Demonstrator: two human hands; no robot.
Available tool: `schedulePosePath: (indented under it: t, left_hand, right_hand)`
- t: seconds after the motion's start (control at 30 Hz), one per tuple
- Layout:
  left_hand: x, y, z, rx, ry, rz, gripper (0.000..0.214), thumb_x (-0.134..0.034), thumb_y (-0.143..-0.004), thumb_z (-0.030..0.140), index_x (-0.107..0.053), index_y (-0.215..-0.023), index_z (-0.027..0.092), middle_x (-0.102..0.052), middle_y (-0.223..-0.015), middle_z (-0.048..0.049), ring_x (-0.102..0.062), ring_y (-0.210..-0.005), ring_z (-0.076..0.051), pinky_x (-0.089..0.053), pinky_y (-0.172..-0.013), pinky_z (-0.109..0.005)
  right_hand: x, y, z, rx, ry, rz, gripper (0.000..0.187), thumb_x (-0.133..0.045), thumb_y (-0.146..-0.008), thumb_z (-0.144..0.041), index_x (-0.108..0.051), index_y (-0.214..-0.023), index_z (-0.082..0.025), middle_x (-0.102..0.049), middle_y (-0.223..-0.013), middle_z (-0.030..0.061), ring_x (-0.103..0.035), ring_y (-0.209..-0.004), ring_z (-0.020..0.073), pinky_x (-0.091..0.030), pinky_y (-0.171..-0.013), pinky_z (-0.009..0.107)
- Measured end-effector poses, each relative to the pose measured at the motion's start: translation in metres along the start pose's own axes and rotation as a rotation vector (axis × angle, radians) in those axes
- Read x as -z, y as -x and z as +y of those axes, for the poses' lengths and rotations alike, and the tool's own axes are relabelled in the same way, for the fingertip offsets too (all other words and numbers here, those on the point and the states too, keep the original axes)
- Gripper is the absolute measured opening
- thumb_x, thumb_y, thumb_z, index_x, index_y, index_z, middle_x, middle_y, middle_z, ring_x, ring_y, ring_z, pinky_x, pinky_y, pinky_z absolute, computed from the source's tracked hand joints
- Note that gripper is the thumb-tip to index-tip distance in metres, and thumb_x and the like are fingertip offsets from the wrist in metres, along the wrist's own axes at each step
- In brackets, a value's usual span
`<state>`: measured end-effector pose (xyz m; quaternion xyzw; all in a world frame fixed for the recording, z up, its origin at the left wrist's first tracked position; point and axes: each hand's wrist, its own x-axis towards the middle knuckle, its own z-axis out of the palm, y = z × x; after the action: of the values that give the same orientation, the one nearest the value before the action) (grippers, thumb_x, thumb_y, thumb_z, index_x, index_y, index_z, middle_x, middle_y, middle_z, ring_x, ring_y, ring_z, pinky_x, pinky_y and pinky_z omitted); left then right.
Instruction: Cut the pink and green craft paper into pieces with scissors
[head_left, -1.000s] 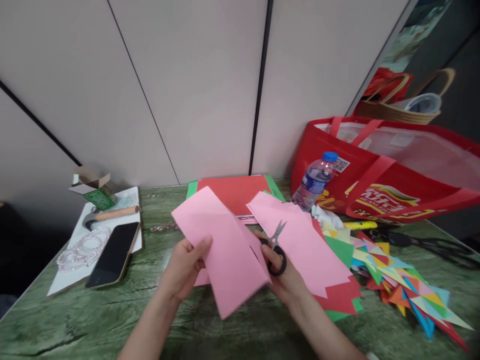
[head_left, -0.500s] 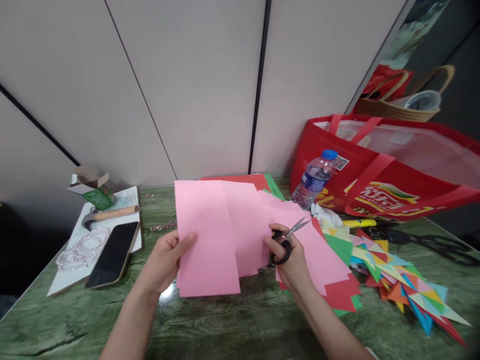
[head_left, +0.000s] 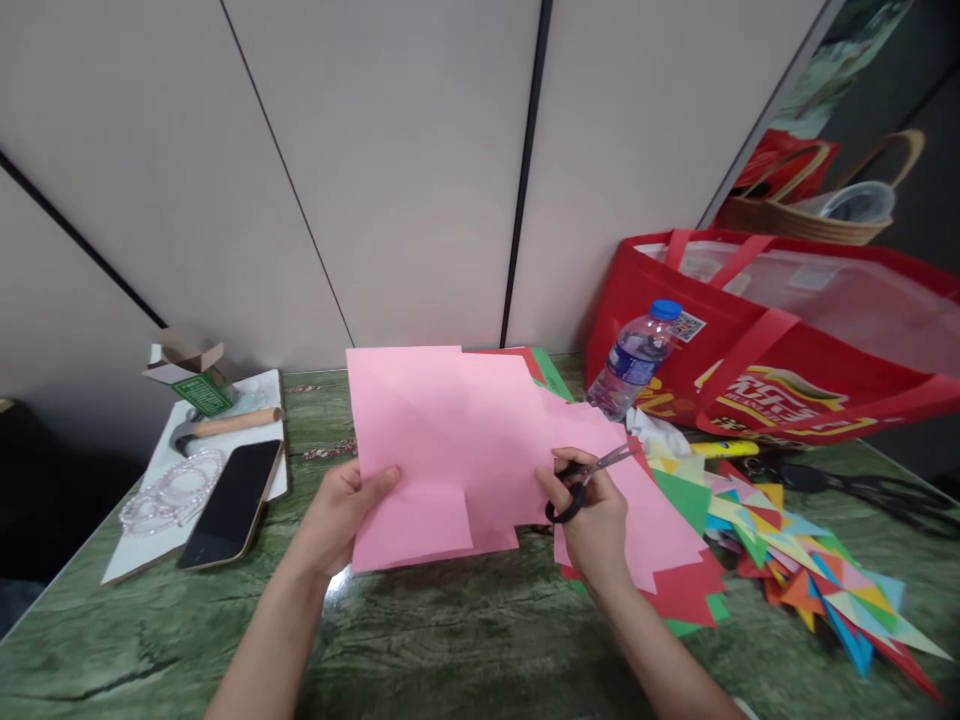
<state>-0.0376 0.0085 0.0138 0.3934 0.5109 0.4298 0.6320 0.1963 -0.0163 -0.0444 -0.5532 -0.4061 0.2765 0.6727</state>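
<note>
1. Head view: pinching the left edge of the pink paper with the left hand, thumb laid flat on the front face, fingers tucked behind.
2. Holding the pink paper up between both hands, over the green marbled table. Made up of overlapping layers, with steps along the edges. Cannot tell the exact number of pieces.
3. Gripping the scissors in the right hand, fingers curled about the black handles, blades pointing to the right, away from the pink paper.
4. Placing the right thumb at the right edge of the pink paper too. Cannot tell whether pinching it or merely touching.
5. Under and beyond the right hand: more pink sheets, fanned over red sheets, with green showing at the lowest corners.
6. Behind the pink paper, mostly covered by it: a green sheet and some red.
7. Farther right: a heap of many-coloured folded pieces, and past it a yellow tube near a dark item, too blurred to name.
8. Toward the wall: a water bottle with a blue cap, in front of a red bag, with a crumpled white tissue just beside its base.
9. On the left: a white board bearing a hammer, beaded loops and an open green box. Overlapping its near side, a black phone.
</note>
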Motion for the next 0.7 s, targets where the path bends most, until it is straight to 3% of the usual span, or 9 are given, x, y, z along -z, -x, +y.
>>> schedulePosePath:
  t: [0.23, 0.43, 0.5, 0.6, 0.7]
  left_hand:
    - [0.001, -0.005, -0.006, -0.113, -0.046, 0.137, 0.027, -0.076, -0.057, 0.033, -0.068, -0.073, 0.014, -0.068, -0.062, -0.0012, -0.059, -0.054, -0.014, -0.047, -0.052, -0.025]
    - [0.007, -0.008, -0.010, -0.193, -0.106, 0.153, 0.022, -0.075, -0.059, 0.032, -0.070, -0.072, 0.015, -0.066, -0.059, 0.0010, -0.056, -0.051, -0.011, -0.045, -0.049, -0.022]
    - [0.008, -0.009, -0.011, -0.206, -0.099, 0.164, 0.022, -0.075, -0.059, 0.031, -0.070, -0.074, 0.015, -0.065, -0.058, 0.0015, -0.056, -0.051, -0.011, -0.045, -0.049, -0.022]
    - [0.005, -0.008, -0.008, -0.188, 0.003, 0.179, 0.023, -0.076, -0.057, 0.030, -0.070, -0.072, 0.015, -0.067, -0.060, 0.0004, -0.058, -0.053, -0.012, -0.046, -0.050, -0.023]
    - [0.000, -0.004, -0.003, -0.155, 0.075, 0.181, 0.025, -0.078, -0.054, 0.028, -0.069, -0.071, 0.014, -0.069, -0.062, -0.0016, -0.060, -0.054, -0.013, -0.048, -0.051, -0.023]
  right_hand:
    - [-0.002, 0.000, 0.001, -0.032, -0.023, -0.033, 0.026, -0.069, -0.066, -0.029, -0.058, -0.087, -0.018, -0.051, -0.070, -0.0018, -0.048, -0.060, 0.0118, -0.040, -0.051, 0.024]
    - [-0.003, -0.003, 0.005, -0.041, -0.086, 0.013, 0.037, -0.066, -0.069, -0.031, -0.054, -0.102, -0.019, -0.059, -0.091, 0.0050, -0.056, -0.086, 0.0188, -0.044, -0.079, 0.036]
    - [-0.003, 0.001, 0.003, -0.004, -0.078, 0.022, 0.039, -0.065, -0.071, -0.031, -0.052, -0.106, -0.020, -0.058, -0.094, 0.0055, -0.056, -0.087, 0.0182, -0.044, -0.081, 0.036]
    - [-0.006, 0.011, -0.003, -0.040, -0.150, -0.135, 0.034, -0.064, -0.072, -0.031, -0.051, -0.102, -0.021, -0.059, -0.081, 0.0025, -0.057, -0.074, 0.0159, -0.047, -0.070, 0.032]
    - [-0.012, 0.023, -0.008, -0.187, -0.272, -0.470, 0.032, -0.065, -0.072, -0.031, -0.049, -0.098, -0.021, -0.058, -0.068, -0.0019, -0.057, -0.058, 0.0127, -0.046, -0.058, 0.027]
